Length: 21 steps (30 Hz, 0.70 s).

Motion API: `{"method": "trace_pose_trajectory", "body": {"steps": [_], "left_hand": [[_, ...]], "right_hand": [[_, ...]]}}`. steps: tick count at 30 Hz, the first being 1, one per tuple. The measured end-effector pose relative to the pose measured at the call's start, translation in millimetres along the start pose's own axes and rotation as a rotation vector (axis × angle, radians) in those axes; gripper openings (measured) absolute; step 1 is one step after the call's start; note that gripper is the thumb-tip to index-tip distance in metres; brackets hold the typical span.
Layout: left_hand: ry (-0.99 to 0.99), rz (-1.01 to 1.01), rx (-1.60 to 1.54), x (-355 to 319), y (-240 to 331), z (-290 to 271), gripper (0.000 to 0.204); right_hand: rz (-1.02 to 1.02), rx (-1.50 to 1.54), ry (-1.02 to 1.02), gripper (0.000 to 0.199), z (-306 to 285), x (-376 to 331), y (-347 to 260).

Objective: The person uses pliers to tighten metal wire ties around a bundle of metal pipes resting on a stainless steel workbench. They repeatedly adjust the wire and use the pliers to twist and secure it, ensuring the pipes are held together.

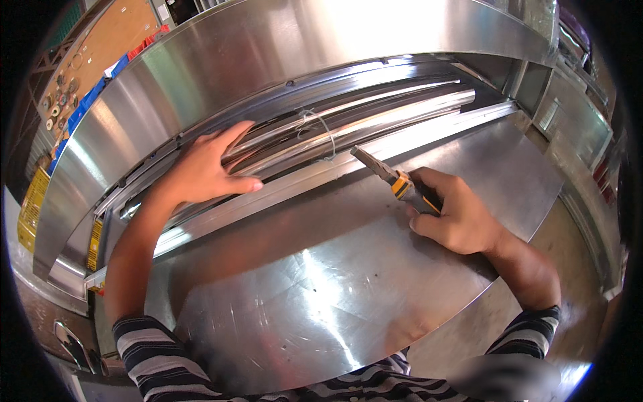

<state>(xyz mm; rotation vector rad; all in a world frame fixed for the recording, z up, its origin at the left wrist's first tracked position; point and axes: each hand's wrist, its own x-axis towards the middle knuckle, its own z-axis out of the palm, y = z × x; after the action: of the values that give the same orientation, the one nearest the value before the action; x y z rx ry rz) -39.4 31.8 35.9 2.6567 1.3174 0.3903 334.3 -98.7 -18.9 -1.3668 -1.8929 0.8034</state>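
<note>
My right hand (pixel 455 211) grips a pair of pliers (pixel 392 179) with yellow and black handles; the jaws point up-left toward a thin wire loop (pixel 325 130). The wire is tied around a bundle of long shiny metal strips (pixel 375 117) lying along the back of a steel table (pixel 335 281). My left hand (pixel 204 167) rests flat with fingers spread on the left part of those strips, holding nothing.
A large curved stainless steel cover (pixel 268 47) arches over the strips at the back. A board with small round parts (pixel 67 87) and blue and red boxes hangs at the far left. A steel cabinet (pixel 576 120) stands at the right, with floor below it.
</note>
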Motion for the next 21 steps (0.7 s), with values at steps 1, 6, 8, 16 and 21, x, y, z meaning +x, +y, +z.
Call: {"method": "trace_pose_trajectory", "body": {"steps": [1,6,8,16,21], "left_hand": [[-0.01,-0.029,-0.004,-8,-2,0,0.1],[0.075,-0.035,0.01,-20,-11,3,0.101],[0.091,-0.006,0.023,-14,-4,3,0.099],[0.168,-0.029,0.128,-14,-8,16,0.104],[0.233,-0.137,0.421,-44,-14,22,0.108]], "right_hand": [[0.002,0.017,-0.004,0.034,-1,0,3],[-0.014,0.04,-0.009,0.036,-2,-1,4],[-0.079,0.022,0.002,0.039,3,1,9],[-0.11,-0.057,0.027,0.038,18,7,-6],[-0.042,0.066,0.014,0.038,20,-2,-15]]}}
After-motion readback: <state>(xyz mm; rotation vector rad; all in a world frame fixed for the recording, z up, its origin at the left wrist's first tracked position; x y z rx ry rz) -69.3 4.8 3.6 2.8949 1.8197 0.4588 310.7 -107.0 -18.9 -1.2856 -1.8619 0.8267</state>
